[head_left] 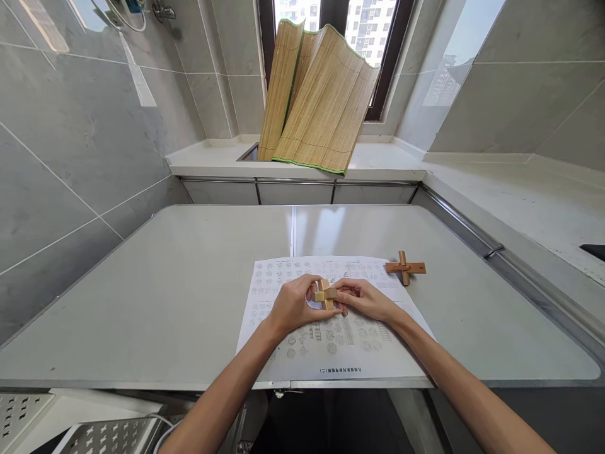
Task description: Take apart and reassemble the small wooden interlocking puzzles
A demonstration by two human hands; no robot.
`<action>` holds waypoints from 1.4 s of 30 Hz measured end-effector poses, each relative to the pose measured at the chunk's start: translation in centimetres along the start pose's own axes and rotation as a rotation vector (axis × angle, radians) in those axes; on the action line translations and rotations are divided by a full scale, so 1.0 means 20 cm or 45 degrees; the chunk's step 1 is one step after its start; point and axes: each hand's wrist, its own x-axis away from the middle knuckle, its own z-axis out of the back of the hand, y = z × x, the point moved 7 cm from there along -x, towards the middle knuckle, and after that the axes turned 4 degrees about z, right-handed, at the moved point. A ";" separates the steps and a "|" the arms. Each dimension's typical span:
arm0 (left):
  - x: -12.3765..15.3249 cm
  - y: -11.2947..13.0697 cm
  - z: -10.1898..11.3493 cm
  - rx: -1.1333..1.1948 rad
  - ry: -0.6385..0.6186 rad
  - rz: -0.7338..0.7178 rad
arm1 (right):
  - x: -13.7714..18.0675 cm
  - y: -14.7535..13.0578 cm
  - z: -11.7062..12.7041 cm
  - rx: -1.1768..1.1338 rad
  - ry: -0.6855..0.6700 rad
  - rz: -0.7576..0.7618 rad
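Between my two hands is a light wooden burr puzzle (325, 294) made of crossing blocks, held just above a printed sheet. My left hand (299, 302) grips it from the left, with the thumb along its lower side and fingers at its upper side. From the right, my right hand (363, 299) pinches it with thumb and fingertips. Under both hands lies the white instruction sheet (302, 369), printed with rows of small diagrams. A darker brown wooden cross puzzle (405, 268) rests on the table by the sheet's upper right corner, apart from my hands.
The pale folding table (142, 302) spans the view, with a seam down its middle. Behind it, a folded bamboo mat (326, 101) leans on the window sill (212, 165). A metal rail (463, 217) runs along the right side. Perforated white panels (108, 435) stand below the front left edge.
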 end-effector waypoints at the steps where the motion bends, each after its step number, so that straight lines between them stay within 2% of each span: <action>1: 0.00 -0.01 0.00 0.007 0.004 0.028 | 0.00 0.00 0.00 0.018 0.021 0.014; 7: -0.01 -0.07 -0.01 0.114 0.013 0.259 | 0.00 0.04 0.03 0.096 0.136 0.117; 14: -0.01 -0.10 0.00 -0.017 0.015 0.421 | 0.00 0.03 0.04 0.099 0.175 0.105; 17: -0.01 -0.09 0.00 -0.031 0.020 0.386 | 0.00 0.02 0.03 0.027 0.137 0.056; 25: -0.02 -0.07 0.01 -0.068 0.065 0.299 | 0.00 0.02 0.07 0.007 0.223 0.049; 33: -0.01 -0.06 0.01 -0.082 0.077 0.226 | 0.00 0.04 0.06 -0.044 0.205 0.030; 42: -0.01 -0.01 0.01 -0.087 0.035 0.075 | 0.00 0.03 0.07 -0.025 0.199 -0.046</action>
